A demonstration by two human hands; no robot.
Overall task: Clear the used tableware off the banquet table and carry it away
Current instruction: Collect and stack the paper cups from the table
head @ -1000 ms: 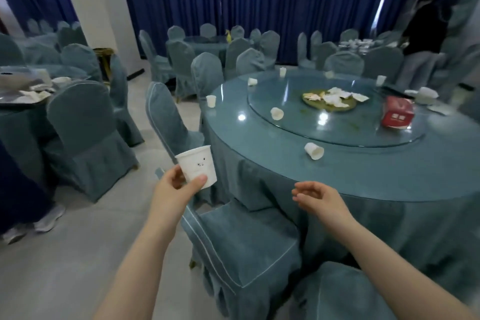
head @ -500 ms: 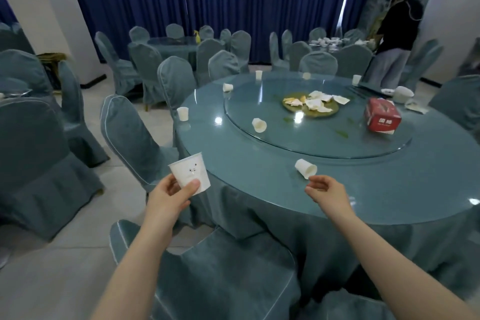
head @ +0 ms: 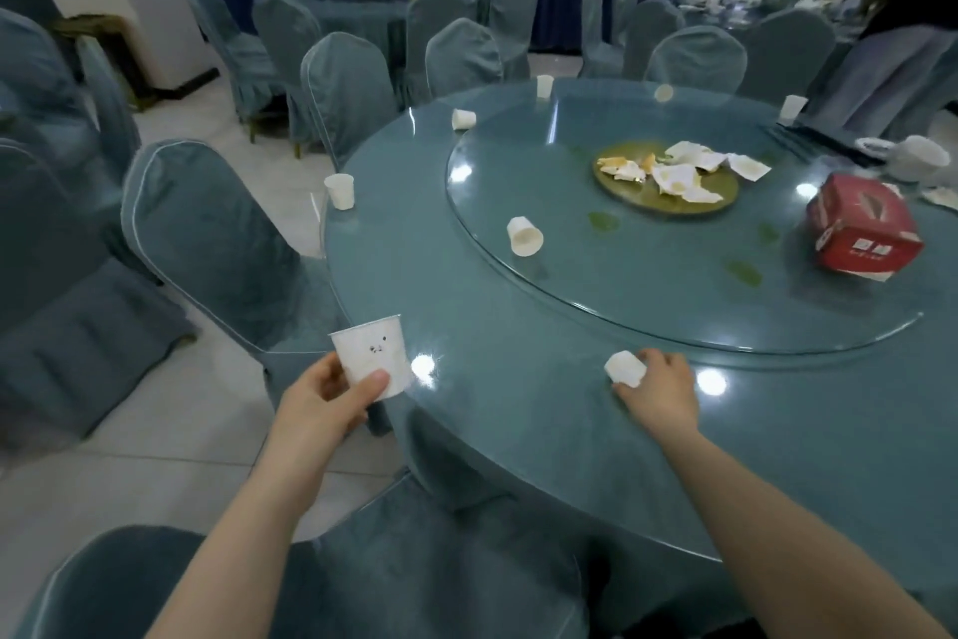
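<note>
Now right hand [head: 657, 387] grips tipped cup [head: 624, 367] near table edge [head: 518, 478].

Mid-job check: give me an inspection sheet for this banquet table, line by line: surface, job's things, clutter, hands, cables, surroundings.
Surface: round table, teal cloth, with a glass turntable; green smears on the glass.
Job's things: tipped paper cup on the turntable; upright cup at the left edge; more cups along the far rim; plate with crumpled napkins.
Clutter: red tissue box.
Hands: left hand holds a paper cup upright off the table edge; right hand grips a tipped cup on the table.
Cables: nothing seen.
Surroundings: covered chairs, other tables, blue curtains, a person standing far right.
</note>
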